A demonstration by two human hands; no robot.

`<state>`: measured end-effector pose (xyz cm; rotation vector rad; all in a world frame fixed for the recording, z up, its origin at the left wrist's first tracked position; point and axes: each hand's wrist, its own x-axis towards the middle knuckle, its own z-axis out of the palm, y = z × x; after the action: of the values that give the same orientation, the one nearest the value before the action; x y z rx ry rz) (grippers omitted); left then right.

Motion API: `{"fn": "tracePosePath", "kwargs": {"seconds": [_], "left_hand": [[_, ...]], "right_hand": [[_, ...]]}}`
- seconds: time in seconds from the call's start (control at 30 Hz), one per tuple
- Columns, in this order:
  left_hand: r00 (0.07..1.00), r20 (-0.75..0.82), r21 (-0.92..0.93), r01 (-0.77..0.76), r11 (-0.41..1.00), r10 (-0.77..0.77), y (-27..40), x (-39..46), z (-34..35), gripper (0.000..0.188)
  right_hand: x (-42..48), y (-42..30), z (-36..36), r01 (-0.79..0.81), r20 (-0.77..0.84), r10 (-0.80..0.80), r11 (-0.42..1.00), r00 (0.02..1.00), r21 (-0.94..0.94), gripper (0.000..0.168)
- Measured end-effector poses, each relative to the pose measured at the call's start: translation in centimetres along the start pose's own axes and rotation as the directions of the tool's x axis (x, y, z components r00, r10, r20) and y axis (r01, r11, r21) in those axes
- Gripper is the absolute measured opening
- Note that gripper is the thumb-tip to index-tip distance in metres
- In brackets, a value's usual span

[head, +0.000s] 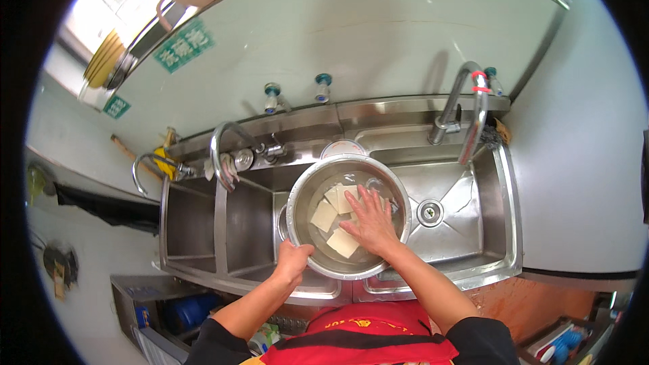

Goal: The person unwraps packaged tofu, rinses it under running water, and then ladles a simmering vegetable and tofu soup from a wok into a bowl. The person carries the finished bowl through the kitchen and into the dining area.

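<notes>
A large round steel pot [350, 269] rests across the divider between the sinks, with water in it. Several pale square slabs, possibly tofu [324, 215], lie in the water. My left hand [295, 259] grips the pot's rim at the lower left, beside its loop handle [283, 222]. Fingers spread, my right hand [371, 223] is over the right part of the pot, its fingertips at the slabs and the water. Whether it presses on a slab, I cannot tell. Behind the pot, a white round lid or plate [345, 148] shows in part.
The right sink basin [448, 182] has a drain [430, 213]. A tall faucet [476, 111] with red bands arches over it. Another curved faucet [218, 147] stands behind the left basins. A dark scouring pad [491, 137] lies at the back right corner. Wall valves [322, 87] stick out behind.
</notes>
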<state>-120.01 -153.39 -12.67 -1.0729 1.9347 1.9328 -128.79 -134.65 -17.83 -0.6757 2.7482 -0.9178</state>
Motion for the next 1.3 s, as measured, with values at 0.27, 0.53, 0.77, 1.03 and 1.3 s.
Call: {"fn": "tracePosePath", "kwargs": {"seconds": [0.27,0.53,0.77,1.03,1.3], "left_hand": [[0.991,0.131,0.151,-0.039,0.988,0.020,2.4,0.9,5.7,0.039],[0.984,0.177,0.295,-0.047,0.954,-0.006,3.7,0.2,12.0,0.039],[0.986,0.151,0.434,-0.136,0.891,0.076,5.2,-0.4,15.7,0.041],[0.965,0.167,0.470,-0.259,0.844,0.202,7.9,-1.7,18.1,0.049],[0.928,0.160,0.617,-0.359,0.700,0.336,8.0,-2.3,16.6,0.057]], "right_hand": [[-2.0,4.1,-2.2,-0.136,-0.101,0.132,0.990,0.986,-0.034,0.071],[-4.7,8.8,-1.7,-0.230,-0.166,0.245,0.967,0.955,0.107,0.069],[-5.1,10.7,-2.0,-0.237,-0.198,0.303,0.925,0.932,0.297,0.069],[-2.4,11.3,-1.9,-0.157,-0.390,0.266,0.944,0.882,0.289,0.071],[-0.4,9.4,-0.8,-0.034,-0.462,0.221,0.925,0.859,0.379,0.072]]}}
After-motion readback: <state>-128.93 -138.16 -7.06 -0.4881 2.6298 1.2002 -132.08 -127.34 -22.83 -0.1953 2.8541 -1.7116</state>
